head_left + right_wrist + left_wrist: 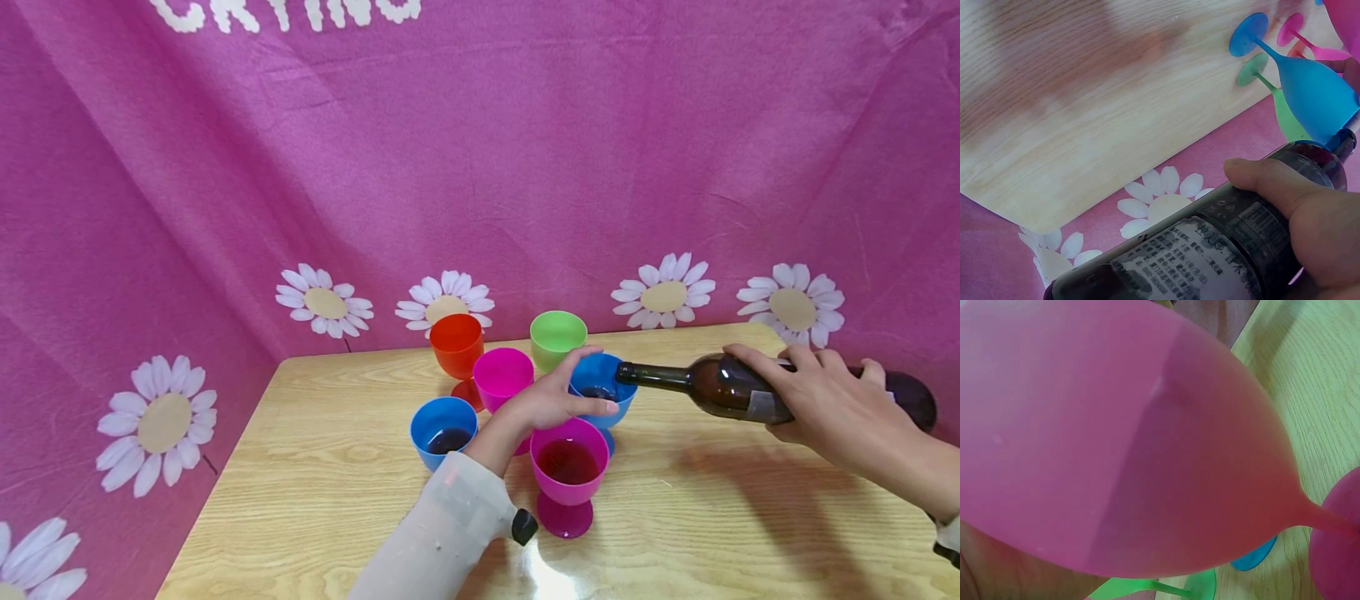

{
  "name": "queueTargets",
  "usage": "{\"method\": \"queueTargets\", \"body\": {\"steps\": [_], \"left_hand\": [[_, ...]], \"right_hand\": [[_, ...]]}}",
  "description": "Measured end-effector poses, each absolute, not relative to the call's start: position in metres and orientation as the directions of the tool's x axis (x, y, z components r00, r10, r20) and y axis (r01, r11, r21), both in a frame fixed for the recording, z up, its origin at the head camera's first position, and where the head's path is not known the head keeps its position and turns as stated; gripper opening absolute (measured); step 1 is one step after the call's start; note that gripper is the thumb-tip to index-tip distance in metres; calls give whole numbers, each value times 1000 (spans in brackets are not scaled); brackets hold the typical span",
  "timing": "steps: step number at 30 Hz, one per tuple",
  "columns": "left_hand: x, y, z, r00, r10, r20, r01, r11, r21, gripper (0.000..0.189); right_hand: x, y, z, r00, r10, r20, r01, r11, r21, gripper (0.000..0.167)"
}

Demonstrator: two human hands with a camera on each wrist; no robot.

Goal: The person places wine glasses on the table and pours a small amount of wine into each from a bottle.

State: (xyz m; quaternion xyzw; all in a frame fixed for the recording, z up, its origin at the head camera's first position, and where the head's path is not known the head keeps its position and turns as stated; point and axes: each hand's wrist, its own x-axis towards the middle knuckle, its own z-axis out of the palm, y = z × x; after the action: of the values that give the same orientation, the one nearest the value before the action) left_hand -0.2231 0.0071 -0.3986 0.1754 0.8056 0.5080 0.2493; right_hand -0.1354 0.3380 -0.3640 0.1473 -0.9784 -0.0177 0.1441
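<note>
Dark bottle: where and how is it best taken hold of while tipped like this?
Probably round the thick body of the bottle, from the right and above, as the right hand does. The bottle is tipped, its slim neck pointing left to the blue goblet; the wide body gives more to wrap, and leaves the neck clear.

bottle (731, 387) was dark brown; right goblet (604, 380) blue; near goblet (568, 492) pink; magenta cloth (525, 167) bore white daisies (663, 296).

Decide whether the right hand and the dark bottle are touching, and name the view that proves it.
Touching. The right wrist view shows the right hand gripping the dark bottle, its thumb lying directly across the bottle's side.
</note>
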Motion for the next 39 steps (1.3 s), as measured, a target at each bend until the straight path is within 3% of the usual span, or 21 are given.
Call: {"method": "queueTargets", "body": {"steps": [39], "left_hand": [[-222, 7, -398, -812, 541, -218, 32, 414, 910, 82]], "right_hand": [[-135, 336, -365, -904, -297, 309, -287, 955, 77, 100]]}}
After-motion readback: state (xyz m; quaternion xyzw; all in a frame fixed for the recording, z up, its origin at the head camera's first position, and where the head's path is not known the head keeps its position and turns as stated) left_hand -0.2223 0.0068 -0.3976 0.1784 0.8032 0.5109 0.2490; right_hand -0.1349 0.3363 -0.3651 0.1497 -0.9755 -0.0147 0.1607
